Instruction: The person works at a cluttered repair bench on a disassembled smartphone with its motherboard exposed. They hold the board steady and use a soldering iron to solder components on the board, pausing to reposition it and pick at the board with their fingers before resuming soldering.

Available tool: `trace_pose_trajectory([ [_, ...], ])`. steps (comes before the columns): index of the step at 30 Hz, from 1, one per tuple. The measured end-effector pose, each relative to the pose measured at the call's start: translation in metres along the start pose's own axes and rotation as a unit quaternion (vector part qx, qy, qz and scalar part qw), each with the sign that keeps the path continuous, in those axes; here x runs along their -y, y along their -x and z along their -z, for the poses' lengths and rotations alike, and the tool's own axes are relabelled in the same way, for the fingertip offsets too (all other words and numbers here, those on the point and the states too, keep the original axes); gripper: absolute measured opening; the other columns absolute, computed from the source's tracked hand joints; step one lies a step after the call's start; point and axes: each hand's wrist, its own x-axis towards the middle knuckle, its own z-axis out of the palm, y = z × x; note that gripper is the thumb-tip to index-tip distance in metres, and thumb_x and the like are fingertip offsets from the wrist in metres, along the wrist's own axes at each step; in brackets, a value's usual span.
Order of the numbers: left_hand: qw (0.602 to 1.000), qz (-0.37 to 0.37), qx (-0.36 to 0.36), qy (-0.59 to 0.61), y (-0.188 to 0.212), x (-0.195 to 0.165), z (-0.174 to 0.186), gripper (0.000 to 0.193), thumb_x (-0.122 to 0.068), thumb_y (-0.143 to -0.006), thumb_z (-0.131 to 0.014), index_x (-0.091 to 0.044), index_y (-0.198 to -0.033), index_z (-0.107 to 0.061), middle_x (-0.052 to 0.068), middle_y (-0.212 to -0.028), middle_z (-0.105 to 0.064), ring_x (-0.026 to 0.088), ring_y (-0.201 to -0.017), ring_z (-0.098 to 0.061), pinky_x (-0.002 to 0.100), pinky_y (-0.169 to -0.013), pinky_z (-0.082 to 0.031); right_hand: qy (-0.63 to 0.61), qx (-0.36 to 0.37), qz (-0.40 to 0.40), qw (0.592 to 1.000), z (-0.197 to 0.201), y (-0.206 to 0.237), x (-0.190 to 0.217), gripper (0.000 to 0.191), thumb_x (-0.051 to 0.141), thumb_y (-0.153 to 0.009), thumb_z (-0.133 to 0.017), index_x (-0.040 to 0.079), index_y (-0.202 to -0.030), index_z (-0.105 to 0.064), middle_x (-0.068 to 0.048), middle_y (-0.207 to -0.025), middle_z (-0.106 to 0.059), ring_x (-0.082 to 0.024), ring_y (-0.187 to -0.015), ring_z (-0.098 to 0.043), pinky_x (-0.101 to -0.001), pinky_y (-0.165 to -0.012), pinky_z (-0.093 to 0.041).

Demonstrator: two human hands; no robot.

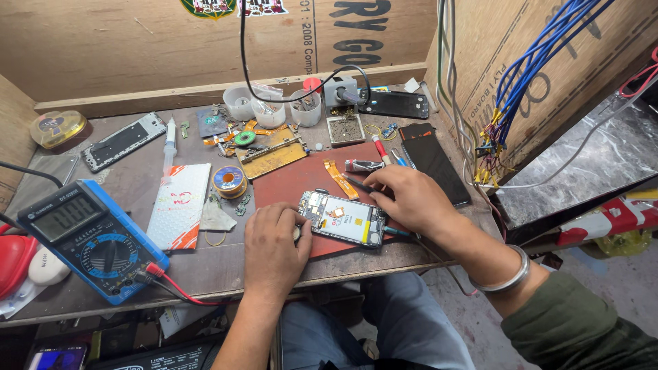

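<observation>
Steadying the opened phone (343,218) with my left hand (273,252), I have the fingers curled down over its near-left corner, thumb side pressing against the edge; the hand is closed around that corner rather than lying flat. The phone lies back-off on the dark red mat (301,179), its circuit board and a pale battery label facing up, directly between my two sets of fingers.

My right hand (410,200) sits just past the phone's far-right corner, fingers pinched shut on a slim dark tool (359,183). Its tip points leftward from my fingertips, toward the upper edge of the phone; whether it touches the board I cannot tell. A metal bangle (508,277) rides on that wrist.

Just beyond the tool's tip an orange flex ribbon (338,178) lies on the mat. Farther out from my right fingers rests a black phone screen (436,164), face up, near the bundle of blue and yellow wires (507,103) hanging on the plywood wall.

Out past my left fingers sit a spool of solder wire (228,181) and a white-and-orange patterned phone cover (181,203). Well to the left of that hand stands a blue multimeter (92,238), its red lead (179,291) running along the table edge toward my left wrist. Beyond everything, near the back wall, are small white cups (269,109) and a metal phone frame (123,140).
</observation>
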Motion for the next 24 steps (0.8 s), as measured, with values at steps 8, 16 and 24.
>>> trace_pose_trajectory([
  [8,1.0,-0.003,0.0,0.0,-0.001,0.0,-0.001,0.016,-0.018,-0.083,-0.074,-0.006,-0.088,-0.065,0.009,-0.1,-0.064,0.032,-0.102,-0.06,0.046,-0.096,-0.044,-0.021,-0.108,-0.11,0.988,0.036,0.037,-0.014,0.023,0.018,-0.085,-0.075,0.005,-0.103,-0.075,-0.01,-0.097,-0.076,-0.02,-0.081,-0.075,-0.033,-0.071,-0.058],
  [16,1.0,0.01,0.013,-0.004,0.001,-0.001,-0.004,0.015,-0.018,-0.083,-0.074,-0.006,-0.088,-0.066,0.009,-0.098,-0.064,0.031,-0.102,-0.06,0.046,-0.097,-0.044,-0.002,-0.134,-0.173,0.976,0.036,0.053,-0.028,0.019,0.015,-0.084,-0.076,0.003,-0.098,-0.074,-0.011,-0.087,-0.076,-0.021,-0.075,-0.075,-0.0331,-0.07,-0.058],
  [24,1.0,-0.001,0.002,-0.002,0.0,-0.002,-0.004,0.015,-0.018,-0.083,-0.074,-0.006,-0.088,-0.066,0.008,-0.099,-0.064,0.032,-0.101,-0.06,0.046,-0.096,-0.044,0.021,-0.182,-0.059,0.981,0.035,0.034,-0.025,0.016,0.016,-0.093,-0.075,0.003,-0.103,-0.073,-0.014,-0.092,-0.074,-0.027,-0.083,-0.073,-0.0364,-0.072,-0.055],
])
